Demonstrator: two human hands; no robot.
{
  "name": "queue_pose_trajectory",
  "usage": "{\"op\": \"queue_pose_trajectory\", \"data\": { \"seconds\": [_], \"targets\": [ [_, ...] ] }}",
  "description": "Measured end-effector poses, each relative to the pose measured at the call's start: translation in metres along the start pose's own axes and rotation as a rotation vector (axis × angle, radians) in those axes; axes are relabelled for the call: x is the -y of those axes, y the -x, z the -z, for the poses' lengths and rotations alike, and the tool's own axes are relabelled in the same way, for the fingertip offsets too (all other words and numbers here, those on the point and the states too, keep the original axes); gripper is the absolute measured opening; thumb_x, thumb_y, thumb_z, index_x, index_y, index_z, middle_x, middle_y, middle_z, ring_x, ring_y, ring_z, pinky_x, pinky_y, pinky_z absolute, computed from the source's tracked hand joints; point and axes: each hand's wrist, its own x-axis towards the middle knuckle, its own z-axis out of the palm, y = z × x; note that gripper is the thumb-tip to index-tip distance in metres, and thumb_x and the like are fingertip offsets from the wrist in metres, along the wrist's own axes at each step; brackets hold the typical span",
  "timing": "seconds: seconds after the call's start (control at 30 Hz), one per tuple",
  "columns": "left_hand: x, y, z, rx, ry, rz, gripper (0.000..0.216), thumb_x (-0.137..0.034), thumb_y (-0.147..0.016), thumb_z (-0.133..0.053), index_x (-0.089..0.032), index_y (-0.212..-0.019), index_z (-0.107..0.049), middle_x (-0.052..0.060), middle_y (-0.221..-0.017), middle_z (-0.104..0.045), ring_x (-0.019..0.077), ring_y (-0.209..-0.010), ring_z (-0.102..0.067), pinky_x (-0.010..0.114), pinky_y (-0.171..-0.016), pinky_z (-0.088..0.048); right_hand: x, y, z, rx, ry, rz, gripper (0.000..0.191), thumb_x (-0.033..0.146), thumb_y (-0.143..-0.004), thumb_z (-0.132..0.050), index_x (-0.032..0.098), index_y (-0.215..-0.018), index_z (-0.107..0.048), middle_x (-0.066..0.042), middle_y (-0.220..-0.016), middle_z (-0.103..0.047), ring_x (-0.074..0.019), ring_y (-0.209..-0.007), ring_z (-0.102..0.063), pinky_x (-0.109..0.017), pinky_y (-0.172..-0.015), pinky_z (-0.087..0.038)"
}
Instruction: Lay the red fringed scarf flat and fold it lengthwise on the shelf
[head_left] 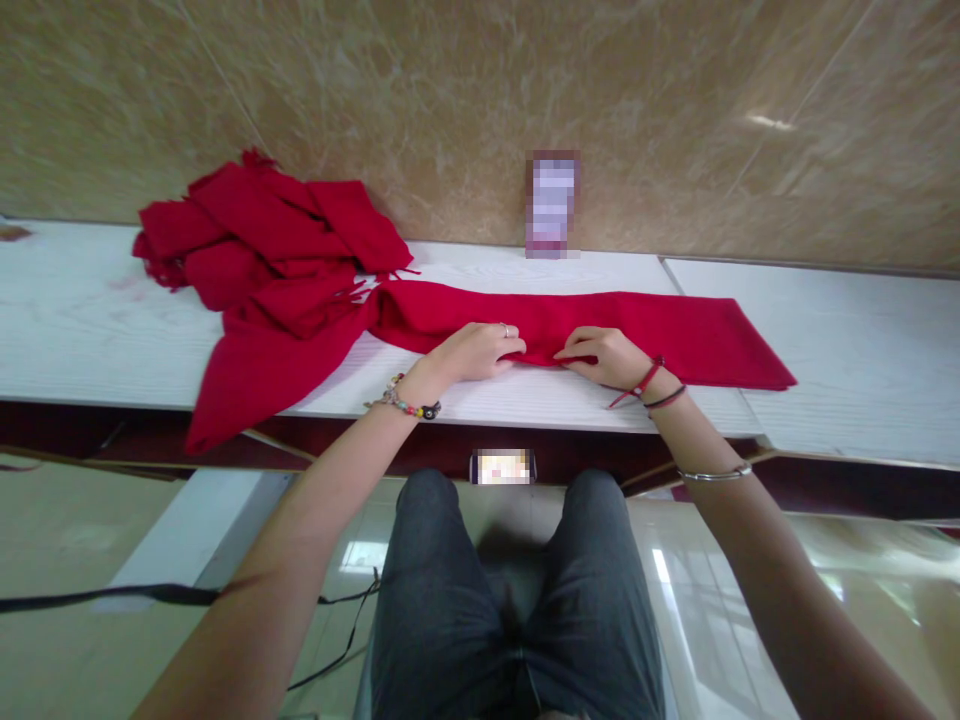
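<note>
A long red scarf (pixel 660 330) lies folded lengthwise in a flat strip across the white table. Its left part runs into a loose, rumpled heap of red cloth (pixel 277 240) with fringed ends, and one corner droops over the table's front edge. My left hand (pixel 476 350) pinches the near edge of the strip around its middle. A short way to the right, my right hand (pixel 604 355) pinches that same edge between thumb and fingers. Between both hands the edge is slightly lifted.
Against the tan marble wall (pixel 480 120) stands a small blurred upright pack (pixel 551 205). Below the white tabletop (pixel 847 350) is a dark open shelf, with a phone-like object (pixel 502 467) lit up at its edge. A black strap (pixel 112 598) crosses the lower left.
</note>
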Motion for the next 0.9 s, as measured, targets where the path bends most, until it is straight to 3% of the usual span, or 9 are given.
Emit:
{"op": "queue_pose_trajectory", "data": {
  "seconds": [0.3,0.4,0.5,0.6,0.73,0.8,0.9],
  "targets": [
    [-0.001,-0.004,-0.002,-0.036,-0.024,-0.076,0.016,-0.015,-0.082,-0.052,-0.015,-0.090,-0.066,0.005,-0.086,-0.066,0.0155,-0.079,-0.062,0.025,-0.068,-0.046,0.001,-0.004,0.002,0.023,-0.224,-0.058,0.021,0.032,-0.081,-0.060,0.020,-0.091,-0.074,-0.007,-0.091,-0.069,-0.0167,-0.083,-0.063,-0.031,-0.080,-0.049],
    [-0.003,-0.004,-0.004,-0.056,-0.050,-0.097,0.016,-0.020,-0.086,-0.050,-0.015,-0.085,-0.066,0.005,-0.083,-0.066,0.0151,-0.076,-0.062,0.025,-0.065,-0.045,-0.006,-0.018,0.007,-0.093,-0.283,-0.272,0.027,0.031,-0.083,-0.055,0.019,-0.102,-0.071,-0.006,-0.100,-0.070,-0.0179,-0.091,-0.063,-0.032,-0.083,-0.049],
    [-0.005,-0.005,-0.005,-0.091,-0.072,-0.133,0.022,-0.024,-0.089,-0.046,-0.015,-0.082,-0.065,0.004,-0.080,-0.065,0.0143,-0.074,-0.062,0.025,-0.062,-0.044,-0.018,-0.049,0.014,-0.150,-0.195,-0.511,0.032,0.024,-0.085,-0.049,0.015,-0.108,-0.068,-0.007,-0.105,-0.070,-0.0185,-0.097,-0.062,-0.031,-0.087,-0.046],
    [-0.007,-0.005,-0.006,-0.117,-0.113,-0.138,0.026,-0.025,-0.090,-0.043,-0.016,-0.080,-0.065,0.004,-0.079,-0.065,0.0139,-0.072,-0.062,0.025,-0.057,-0.042,-0.027,-0.085,0.016,0.011,0.035,-0.622,0.034,0.019,-0.084,-0.047,0.011,-0.112,-0.067,-0.009,-0.111,-0.067,-0.0200,-0.104,-0.060,-0.030,-0.091,-0.043],
    [-0.009,-0.004,-0.007,-0.159,-0.167,-0.146,0.027,-0.030,-0.090,-0.044,-0.016,-0.077,-0.064,0.003,-0.077,-0.064,0.0138,-0.067,-0.060,0.025,-0.049,-0.037,-0.032,-0.110,0.008,0.280,0.221,-0.621,0.036,0.021,-0.087,-0.046,0.010,-0.117,-0.064,-0.010,-0.117,-0.065,-0.0209,-0.111,-0.057,-0.028,-0.093,-0.041],
    [-0.008,-0.003,-0.007,-0.173,-0.176,-0.157,0.030,-0.034,-0.090,-0.043,-0.016,-0.076,-0.063,0.003,-0.077,-0.064,0.0142,-0.065,-0.060,0.026,-0.048,-0.037,-0.034,-0.112,0.000,0.327,0.234,-0.590,0.036,0.024,-0.089,-0.045,0.011,-0.118,-0.063,-0.011,-0.117,-0.064,-0.0206,-0.111,-0.056,-0.028,-0.093,-0.040],
    [-0.006,-0.001,-0.006,-0.171,-0.167,-0.198,0.033,-0.037,-0.091,-0.041,-0.015,-0.080,-0.063,0.004,-0.079,-0.064,0.0147,-0.068,-0.060,0.026,-0.051,-0.039,-0.037,-0.106,-0.012,0.288,0.222,-0.594,0.037,0.028,-0.089,-0.046,0.013,-0.118,-0.063,-0.014,-0.120,-0.060,-0.0222,-0.110,-0.055,-0.030,-0.091,-0.041]
  ]
}}
